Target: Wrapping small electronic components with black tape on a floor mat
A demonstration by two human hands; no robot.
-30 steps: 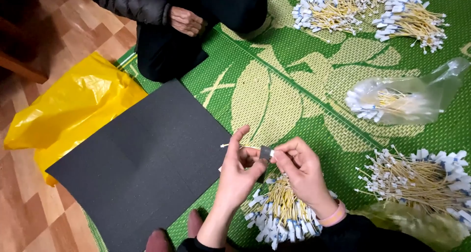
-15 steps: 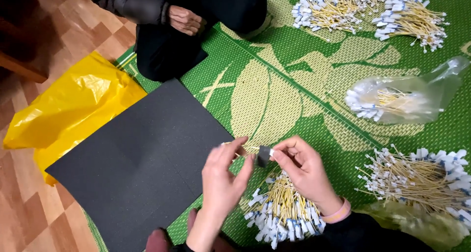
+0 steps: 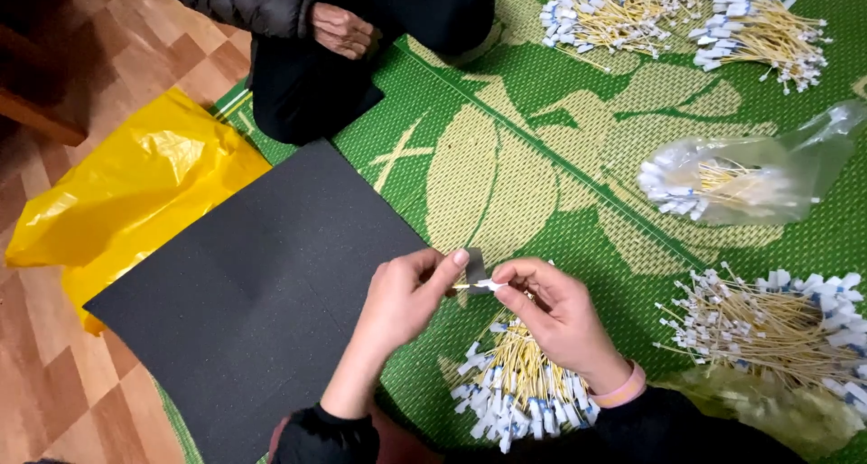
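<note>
My left hand point(image 3: 411, 297) and right hand point(image 3: 551, 310) both pinched one thin yellow white-tipped stick point(image 3: 479, 286) — with a small dark piece point(image 3: 475, 267) — above the near bundle of sticks point(image 3: 519, 387).

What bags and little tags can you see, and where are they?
Yellow plastic bag: left, crumpled, partly under the black sheet.
Clear plastic bag: right, holding yellow sticks with white tags.
Small white tag: pinched between the left hand and right hand.
</note>
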